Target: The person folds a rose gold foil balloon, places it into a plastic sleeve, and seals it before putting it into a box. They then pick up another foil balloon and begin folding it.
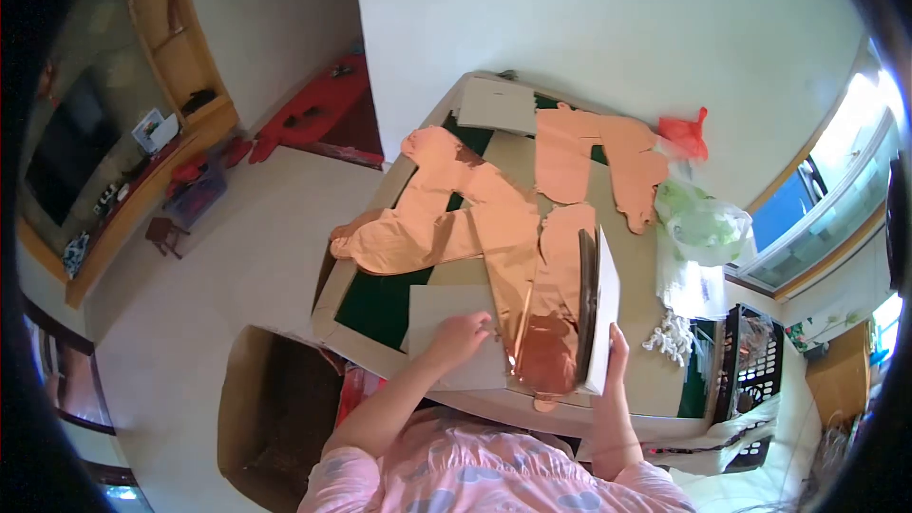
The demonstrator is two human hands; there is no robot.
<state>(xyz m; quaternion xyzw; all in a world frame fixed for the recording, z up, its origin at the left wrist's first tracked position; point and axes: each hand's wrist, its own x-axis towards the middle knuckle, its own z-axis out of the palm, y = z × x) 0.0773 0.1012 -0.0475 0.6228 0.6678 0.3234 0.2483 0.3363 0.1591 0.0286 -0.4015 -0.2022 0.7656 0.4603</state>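
right hand (619,350) has its grip clamped on the white board (603,309), lower right of centre; probably light and stiff, so edges work. copper foil (513,228) mid-frame looks slippery, easily creased. can't tell left hand's (463,338) grip.

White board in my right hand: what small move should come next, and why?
Perhaps smooth the creased coppery foil with your left hand: it is close by, and your right hand holds the white board steeply tilted beside the foil, leaving it uncovered.
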